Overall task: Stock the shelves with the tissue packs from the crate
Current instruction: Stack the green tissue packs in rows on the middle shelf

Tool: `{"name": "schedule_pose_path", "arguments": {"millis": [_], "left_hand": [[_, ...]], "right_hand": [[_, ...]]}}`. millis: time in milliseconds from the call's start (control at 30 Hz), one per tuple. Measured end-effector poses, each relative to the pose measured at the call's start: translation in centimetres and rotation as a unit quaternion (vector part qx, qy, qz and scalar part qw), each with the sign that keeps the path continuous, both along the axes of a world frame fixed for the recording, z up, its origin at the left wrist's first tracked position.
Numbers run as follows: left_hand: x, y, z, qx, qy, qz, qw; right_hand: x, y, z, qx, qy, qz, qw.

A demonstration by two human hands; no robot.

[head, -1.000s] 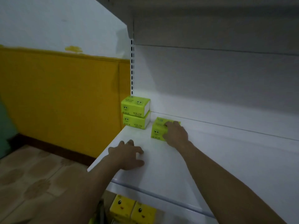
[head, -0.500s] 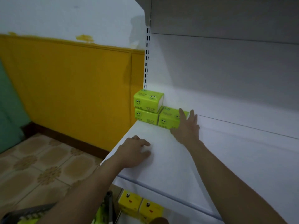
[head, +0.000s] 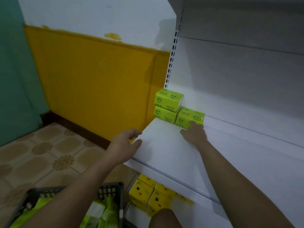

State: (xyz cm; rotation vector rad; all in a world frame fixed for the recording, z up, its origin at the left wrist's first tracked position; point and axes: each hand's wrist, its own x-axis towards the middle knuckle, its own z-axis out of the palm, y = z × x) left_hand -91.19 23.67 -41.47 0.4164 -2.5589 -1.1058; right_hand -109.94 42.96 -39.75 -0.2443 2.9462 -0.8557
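The tissue packs are soft film-wrapped blocks, judged light and a little squashy, with slick wrap that should slide easily on a painted shelf. The sensible hold is across the short width, thumb on one long face and fingers on the other, since pinching a corner would only crumple the wrap. Three green ones are already on the shelf [head: 164, 148], in its far left corner: a stacked pair [head: 168, 106], and a single pack [head: 189, 116] touching the pair's lower pack at its 3 o'clock side. The right grip [head: 195, 135] lies directly at 6 o'clock of that single pack, released rather than clasping, fingertips [head: 193, 125] touching the pack's front lower edge as if squaring it against the back panel. The left grip [head: 126, 142], at 9 o'clock of the right one, is relaxed with fingers loosely bent, holds nothing and sits at the shelf's left front edge. More green packs [head: 97, 211] lie in the black crate [head: 111, 189] at 7 o'clock of the view. Yellow packs [head: 144, 193] stand on the lower shelf at 6 o'clock.
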Motion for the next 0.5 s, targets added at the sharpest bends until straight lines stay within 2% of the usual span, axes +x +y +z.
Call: {"name": "schedule_pose_path", "arguments": {"millis": [133,233,333,433,500], "left_hand": [[0.5,-0.3,-0.4,0.019,0.016,-0.004,1.0],[1.3,-1.1,-1.1,0.045,0.034,0.015,0.998],[2.8,-2.3,-1.8,0.075,0.037,0.041,0.996],[5.5,-4.6,-4.0,0.097,0.023,0.085,0.991],[7.4,-6.3,-6.4,0.137,0.007,0.122,0.983]], "right_hand": [[0.9,-0.8,-0.1,-0.004,0.008,0.013,1.0],[3.5,-2.7,0.4,-0.045,0.074,0.024,0.996],[8.5,-5.9,1.4,-0.137,0.161,0.12,0.97],[15.2,-10.3,0.2,-0.218,0.145,0.243,0.934],[19.1,-12.7,-2.5,-0.22,0.11,0.315,0.917]]}}
